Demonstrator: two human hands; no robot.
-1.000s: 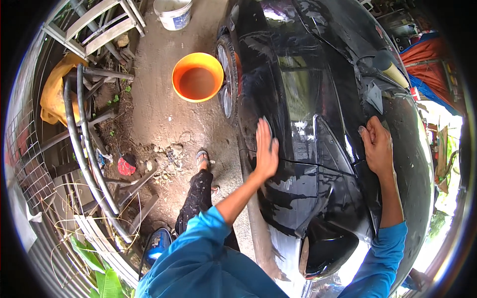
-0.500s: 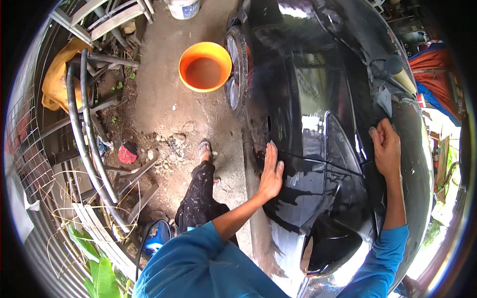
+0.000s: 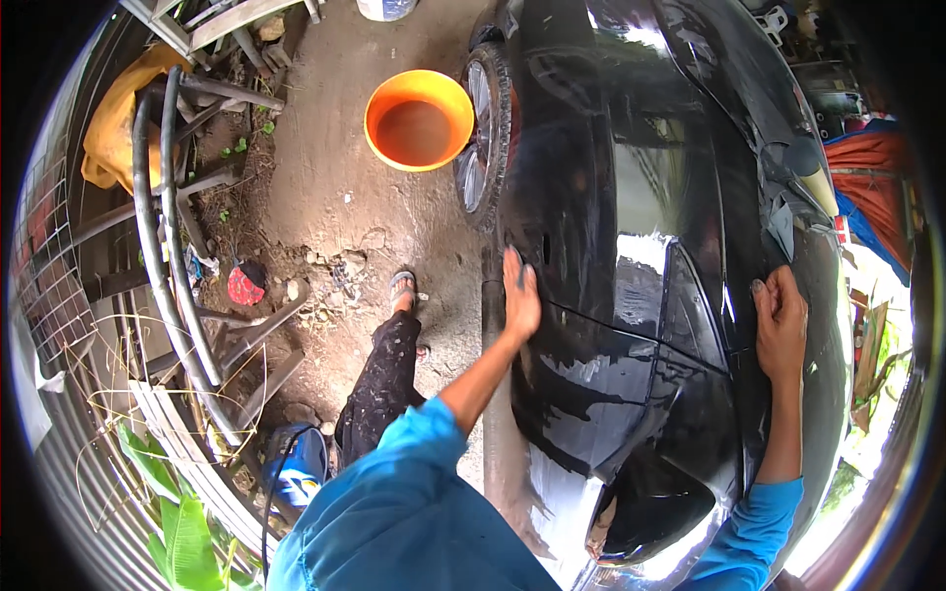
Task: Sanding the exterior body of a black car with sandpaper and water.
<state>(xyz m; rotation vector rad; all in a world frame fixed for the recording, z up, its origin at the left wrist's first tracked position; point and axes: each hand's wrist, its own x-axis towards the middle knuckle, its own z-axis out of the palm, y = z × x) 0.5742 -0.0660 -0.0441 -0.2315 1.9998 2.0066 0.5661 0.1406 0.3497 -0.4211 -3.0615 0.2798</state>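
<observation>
A glossy black car stretches down the right half of the view, its side streaked with pale smears. My left hand lies along the car's lower side, fingers stretched out, near a seam between panels. Farther right, my right hand rests on the car's upper part with its fingers curled; whether anything is inside them is hidden. A grey sheet-like piece lies on the car just beyond that hand. Nearer to me, a black side mirror juts from the car.
An orange basin of brownish water stands by the car's wheel. Metal tubes and a yellow cloth are at left. Beside my leg sits a blue container. A red-and-black item lies on the dirt.
My left hand has slid left and slightly away from me along the car's side. My right hand keeps its curled shape and sits slightly lower in view. The whole view has shifted a little.
</observation>
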